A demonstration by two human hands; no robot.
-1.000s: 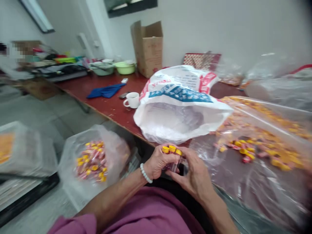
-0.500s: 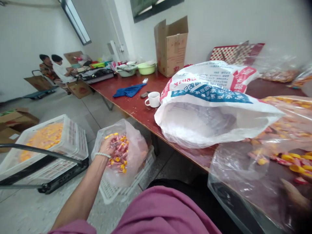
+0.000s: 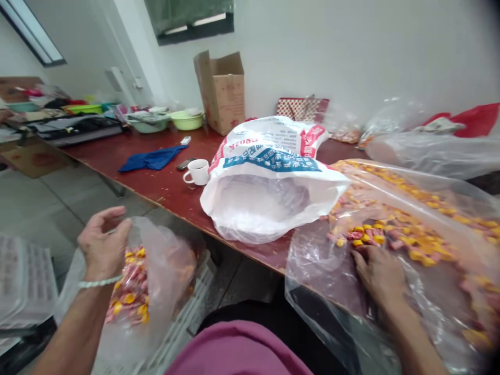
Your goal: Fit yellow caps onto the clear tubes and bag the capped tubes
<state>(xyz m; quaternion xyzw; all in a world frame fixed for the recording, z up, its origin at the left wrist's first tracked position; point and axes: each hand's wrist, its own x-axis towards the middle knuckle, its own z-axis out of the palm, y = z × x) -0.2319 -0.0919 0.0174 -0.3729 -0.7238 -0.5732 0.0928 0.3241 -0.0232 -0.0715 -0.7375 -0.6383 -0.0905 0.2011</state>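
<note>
left hand (image 3: 104, 244) has risen off the bagged pieces (image 3: 134, 285), fingers parted; right hand (image 3: 379, 276), fingertips obscured, grip unclear.

Around me was what looked like a workshop: a long dark-red table (image 3: 164, 183) bore a white printed sack (image 3: 269, 162), a tall open brown cardboard box (image 3: 229, 104) and heaped small yellow-and-pink pieces (image 3: 422, 245), while white perforated plastic crates (image 3: 27, 271) stood on the grey floor (image 3: 42, 200)

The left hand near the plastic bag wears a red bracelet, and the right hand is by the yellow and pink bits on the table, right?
Not quite: the left hand wears a pale bracelet, not a red one, as the head view shows. The rest is right.
</note>
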